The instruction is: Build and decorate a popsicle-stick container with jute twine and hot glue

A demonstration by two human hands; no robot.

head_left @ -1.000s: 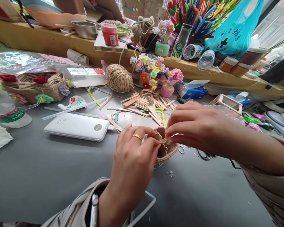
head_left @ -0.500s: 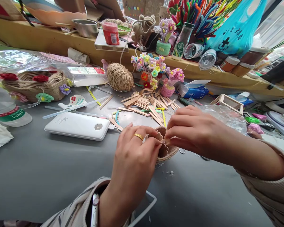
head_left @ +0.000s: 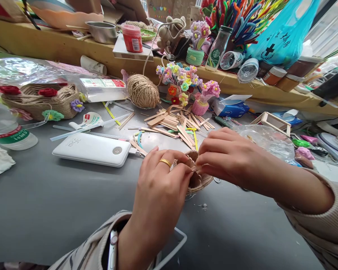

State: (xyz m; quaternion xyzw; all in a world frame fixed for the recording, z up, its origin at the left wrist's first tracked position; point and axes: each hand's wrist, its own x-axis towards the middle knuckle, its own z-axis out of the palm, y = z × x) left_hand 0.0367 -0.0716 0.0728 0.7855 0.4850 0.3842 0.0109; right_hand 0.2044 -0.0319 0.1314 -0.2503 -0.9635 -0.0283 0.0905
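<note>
Both hands meet over a small round basket of tan jute twine (head_left: 199, 182), which sits on the grey surface (head_left: 59, 202) directly beneath the fingertips. The left hand (head_left: 157, 187), a gold ring (head_left: 165, 162) on one finger, has thumb and forefinger closed on the near part of the rim. It seems to steady the basket so that it cannot turn or slide. The right hand (head_left: 228, 157) arches over from the other side, its fingertips drawn together in a pinch on the same stretch of rim and touching those of the left. That grip would suit pressing something fine into place, though what lies between the pads is too small to tell. Just beyond the knuckles of both hands lies a loose heap of pale wooden craft sticks (head_left: 174, 125), within easy reach. To the outer side of the left hand rests a flat white power bank (head_left: 92, 149), and farther off, past the sticks, a ball of tan twine (head_left: 143, 91).
</note>
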